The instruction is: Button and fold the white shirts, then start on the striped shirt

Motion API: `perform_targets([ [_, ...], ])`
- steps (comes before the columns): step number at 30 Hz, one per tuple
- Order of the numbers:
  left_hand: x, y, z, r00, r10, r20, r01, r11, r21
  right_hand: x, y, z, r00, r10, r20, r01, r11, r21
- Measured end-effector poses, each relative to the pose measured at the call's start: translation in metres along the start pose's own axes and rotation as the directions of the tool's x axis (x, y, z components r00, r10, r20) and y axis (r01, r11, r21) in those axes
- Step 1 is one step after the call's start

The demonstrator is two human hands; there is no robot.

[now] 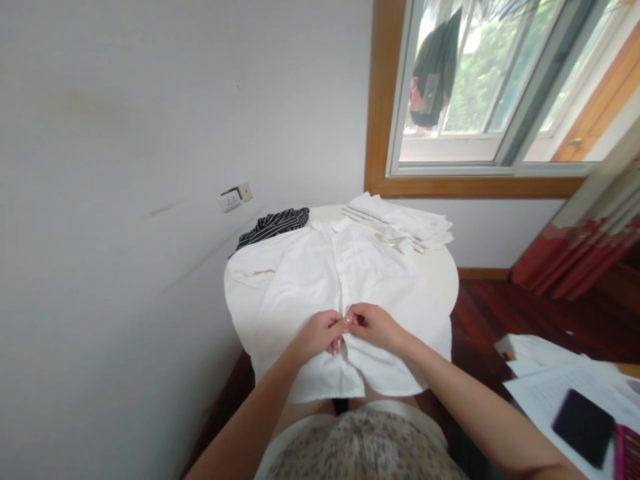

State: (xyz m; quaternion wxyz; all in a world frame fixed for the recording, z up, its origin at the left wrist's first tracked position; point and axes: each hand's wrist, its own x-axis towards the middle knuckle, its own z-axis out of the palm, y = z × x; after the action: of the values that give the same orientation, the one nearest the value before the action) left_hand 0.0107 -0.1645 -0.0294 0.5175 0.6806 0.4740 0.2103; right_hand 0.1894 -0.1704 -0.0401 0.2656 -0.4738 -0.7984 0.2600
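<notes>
A white button-up shirt (305, 287) lies front side up over a round white table (445, 280), its collar at the far side and its hem hanging over the near edge. My left hand (325, 331) and my right hand (373, 325) meet at the lower part of the front placket. Both pinch the placket edges between thumb and fingers, the fingertips almost touching. Any button between them is too small to make out. Above the hands the placket runs together up to the collar; below them the two front edges part slightly.
Folded white cloth (405, 220) lies at the table's back right, a black striped garment (275, 225) at its back left. A wall with a socket (231, 201) borders the left. Papers (543, 383) and a dark phone-like object (584, 427) sit at lower right, near a curtain (570, 247).
</notes>
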Motion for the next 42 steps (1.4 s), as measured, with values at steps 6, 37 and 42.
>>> perform_targets([
  [6, 0.0, 0.003, 0.001, 1.0, -0.015, -0.023, 0.015, 0.999, 0.033, -0.001, 0.003, 0.005, 0.999, -0.032, -0.035, 0.03, 0.998, -0.063],
  [37, -0.002, -0.007, -0.002, 0.999, 0.041, -0.007, -0.041, 0.999, 0.02, -0.001, -0.015, -0.003, 0.997, -0.004, 0.079, 0.017, 0.988, -0.153],
  [42, -0.003, -0.007, -0.005, 0.999, 0.039, 0.024, -0.039, 0.999, -0.01, -0.004, -0.026, 0.007, 0.993, 0.114, -0.026, -0.117, 0.954, -0.275],
])
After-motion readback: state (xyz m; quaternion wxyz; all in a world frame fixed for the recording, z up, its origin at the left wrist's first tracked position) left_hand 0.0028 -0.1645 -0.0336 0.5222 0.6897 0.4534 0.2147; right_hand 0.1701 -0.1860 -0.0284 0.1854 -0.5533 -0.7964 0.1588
